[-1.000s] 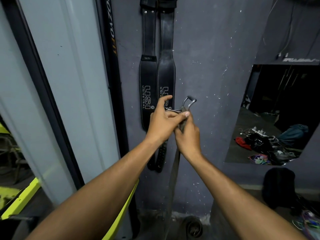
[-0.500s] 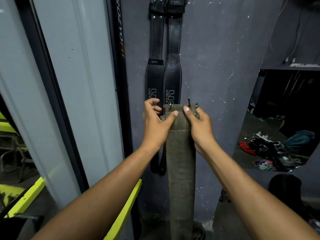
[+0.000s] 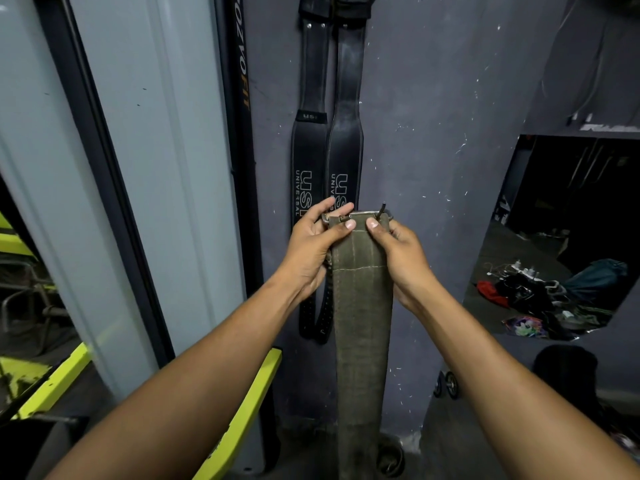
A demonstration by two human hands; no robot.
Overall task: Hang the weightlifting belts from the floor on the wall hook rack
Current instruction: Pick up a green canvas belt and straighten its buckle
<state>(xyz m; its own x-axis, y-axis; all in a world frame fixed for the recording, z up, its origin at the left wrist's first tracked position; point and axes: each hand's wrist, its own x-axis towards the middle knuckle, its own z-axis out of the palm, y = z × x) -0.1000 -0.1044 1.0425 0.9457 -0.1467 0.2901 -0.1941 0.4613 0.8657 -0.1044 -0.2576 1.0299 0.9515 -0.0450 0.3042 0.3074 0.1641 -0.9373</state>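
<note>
Holding an olive belt (image 3: pixel 362 306) up by its buckle end, ready to lift it to the rack.

Nearest the camera, both forearms reach forward; the left hand (image 3: pixel 313 249) and right hand (image 3: pixel 398 252) pinch the belt's top corners, thumbs on its face and fingers curled behind, just under the metal buckle (image 3: pixel 367 214), whose prong sticks up. The belt hangs straight down towards the floor. Behind it on the grey wall (image 3: pixel 433 98), two black belts (image 3: pixel 327 150) already hang from above the frame; the hooks themselves are out of view. The next move likely calls for raising the buckle high and slipping it over a free hook. Compared with half a second ago, the grip and belt look almost unchanged, only settled squarer.
</note>
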